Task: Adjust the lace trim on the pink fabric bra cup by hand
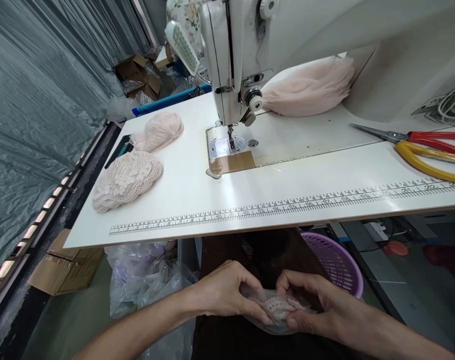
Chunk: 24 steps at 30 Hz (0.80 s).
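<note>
Over my lap, below the table edge, a small piece of pale lace and sheer fabric is held between both hands. My left hand pinches its left side, thumb on top. My right hand grips the right side with thumb and bent fingers. Part of the fabric is hidden behind the fingers. Above stands a white sewing machine, its presser foot over the metal plate. At the table's left lie a cream lace bundle and a pinkish lace piece.
Red-and-yellow-handled scissors lie at the table's right. Pink tulle sits under the machine arm. A printed ruler runs along the front edge. Below are a purple basket, plastic bags and a cardboard box.
</note>
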Tool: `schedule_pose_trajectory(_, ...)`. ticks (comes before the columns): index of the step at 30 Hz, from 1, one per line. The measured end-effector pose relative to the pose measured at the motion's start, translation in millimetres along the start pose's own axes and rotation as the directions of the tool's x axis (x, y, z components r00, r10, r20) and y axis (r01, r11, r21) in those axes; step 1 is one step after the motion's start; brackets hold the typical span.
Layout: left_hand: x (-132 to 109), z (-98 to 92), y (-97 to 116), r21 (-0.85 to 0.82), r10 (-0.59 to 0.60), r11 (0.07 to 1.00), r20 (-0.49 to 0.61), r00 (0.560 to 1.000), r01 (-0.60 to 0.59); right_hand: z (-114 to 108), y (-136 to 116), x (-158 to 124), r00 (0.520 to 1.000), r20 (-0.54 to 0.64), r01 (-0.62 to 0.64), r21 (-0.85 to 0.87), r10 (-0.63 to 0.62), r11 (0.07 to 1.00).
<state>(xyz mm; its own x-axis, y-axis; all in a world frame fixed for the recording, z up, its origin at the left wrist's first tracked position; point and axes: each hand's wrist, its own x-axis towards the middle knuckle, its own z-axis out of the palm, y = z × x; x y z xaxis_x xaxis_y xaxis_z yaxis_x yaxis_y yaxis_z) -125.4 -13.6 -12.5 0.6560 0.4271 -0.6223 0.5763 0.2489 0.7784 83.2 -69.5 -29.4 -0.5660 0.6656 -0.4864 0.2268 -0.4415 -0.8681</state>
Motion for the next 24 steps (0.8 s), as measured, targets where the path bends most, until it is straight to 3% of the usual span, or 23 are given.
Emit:
schedule_pose_trajectory(3, -0.1, -0.3, 0.1, 0.005, 0.016, 1.0, 0.008, 1.0, -0.016, -1.6, 0.5, 0.1, 1.0, 0.011, -0.02, -0.035, 0.02, 0.999)
schedule_pose_trajectory(8, 0.2, 1.0, 2.8, 0.043, 0.028, 0.999, -0.01, 1.0, -0.028, -1.4, 5.5, 1.3, 0.996, -0.042, 0.071, -0.146, -0.078, 0.987)
schedule_pose_trajectory(18, 0.3, -0.1, 3.0, 0.016, -0.033, 0.999, 0.014, 0.999, 0.033, -3.3, 6.3, 1.1, 0.994, -0.035, 0.104, -0.035, -0.106, 0.994)
schedule_pose_trajectory(24, 7.4, -0.3, -0.2, -0.024, -0.064, 0.998, 0.048, 0.997, 0.065, -5.5, 8.4, 7.4, 0.998, -0.036, 0.05, 0.042, -0.048, 0.998)
